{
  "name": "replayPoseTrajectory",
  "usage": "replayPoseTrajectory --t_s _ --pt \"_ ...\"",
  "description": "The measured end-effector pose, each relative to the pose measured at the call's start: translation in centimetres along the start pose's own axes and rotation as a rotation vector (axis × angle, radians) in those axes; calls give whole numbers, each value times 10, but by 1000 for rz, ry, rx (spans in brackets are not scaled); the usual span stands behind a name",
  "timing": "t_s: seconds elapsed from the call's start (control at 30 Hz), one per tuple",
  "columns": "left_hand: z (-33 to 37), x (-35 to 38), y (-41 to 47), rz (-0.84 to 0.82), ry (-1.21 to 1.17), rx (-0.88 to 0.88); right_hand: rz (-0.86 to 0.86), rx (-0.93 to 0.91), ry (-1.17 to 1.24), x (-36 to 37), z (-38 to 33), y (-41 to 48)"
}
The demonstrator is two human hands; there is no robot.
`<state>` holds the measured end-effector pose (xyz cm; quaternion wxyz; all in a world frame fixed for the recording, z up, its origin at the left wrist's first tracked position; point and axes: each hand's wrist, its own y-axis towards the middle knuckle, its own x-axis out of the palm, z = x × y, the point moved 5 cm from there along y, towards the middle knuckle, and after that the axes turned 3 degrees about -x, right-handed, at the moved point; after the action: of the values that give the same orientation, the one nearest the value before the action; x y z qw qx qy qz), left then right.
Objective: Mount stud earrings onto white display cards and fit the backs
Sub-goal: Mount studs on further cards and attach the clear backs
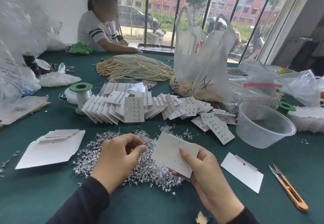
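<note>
My right hand (201,169) grips a blank white display card (171,151) with small holes, thumb on its face, held tilted above the table. My left hand (121,155) hovers over a heap of silver stud earrings (98,155), fingers curled with thumb and forefinger pinched together; whether a stud sits between them I cannot tell. Clear plastic backs (166,178) lie mixed along the heap's right side. Filled cards (133,108) lie fanned in rows behind the heap.
A stack of blank cards (52,146) lies at left, a single card (242,171) and orange thread snips (289,187) at right. A clear tub (264,125), a plastic bag (201,65), pearl strands (136,67) and a thread spool (81,95) stand behind. Another person sits across the green table.
</note>
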<state>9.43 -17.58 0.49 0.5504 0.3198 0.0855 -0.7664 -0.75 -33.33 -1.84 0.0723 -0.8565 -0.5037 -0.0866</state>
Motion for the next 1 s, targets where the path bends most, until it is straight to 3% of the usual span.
replayPoseTrajectory --t_s 0.27,0.4,1.0 --pt "-4 2 -1 -47 -96 -84 -1 4 12 -1 0 1" --pt "-6 2 -1 -39 -257 -163 -4 11 15 -1 0 1" --pt "-14 0 -3 -68 -225 -268 -18 3 23 0 0 1"
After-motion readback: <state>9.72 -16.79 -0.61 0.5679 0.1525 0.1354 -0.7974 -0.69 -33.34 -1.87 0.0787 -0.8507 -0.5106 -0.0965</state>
